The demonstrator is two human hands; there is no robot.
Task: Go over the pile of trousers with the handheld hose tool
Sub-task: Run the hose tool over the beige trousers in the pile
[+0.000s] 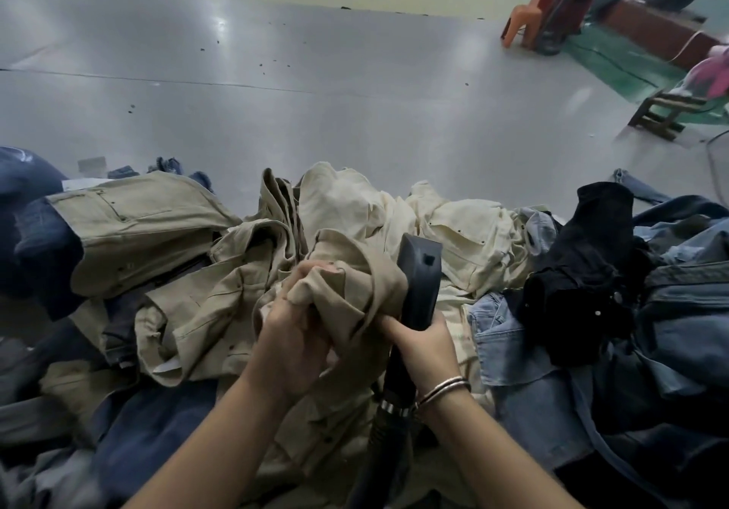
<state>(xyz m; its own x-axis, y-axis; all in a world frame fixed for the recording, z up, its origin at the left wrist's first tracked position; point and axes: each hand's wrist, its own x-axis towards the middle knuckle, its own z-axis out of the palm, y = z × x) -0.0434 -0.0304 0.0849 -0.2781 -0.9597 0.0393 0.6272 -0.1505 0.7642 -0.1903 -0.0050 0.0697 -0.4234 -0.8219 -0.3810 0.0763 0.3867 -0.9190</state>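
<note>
We've got our left hand (294, 335) bunching a fold of the khaki trousers (347, 271) atop the pile (165, 256) on the table (276, 74), probably to hold it taut while our right hand (422, 344) wraps around the dark hose tool (419, 279) right against it.

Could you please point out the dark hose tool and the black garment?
Dark grey plastic hose tool (419, 283), head view, on its flat body.
Black crumpled garment (584, 271), head view, on its middle folds.

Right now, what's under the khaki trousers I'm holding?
More khaki trousers and dark denim show beneath the bunched khaki trousers in the left hand. Anything deeper is covered.
</note>
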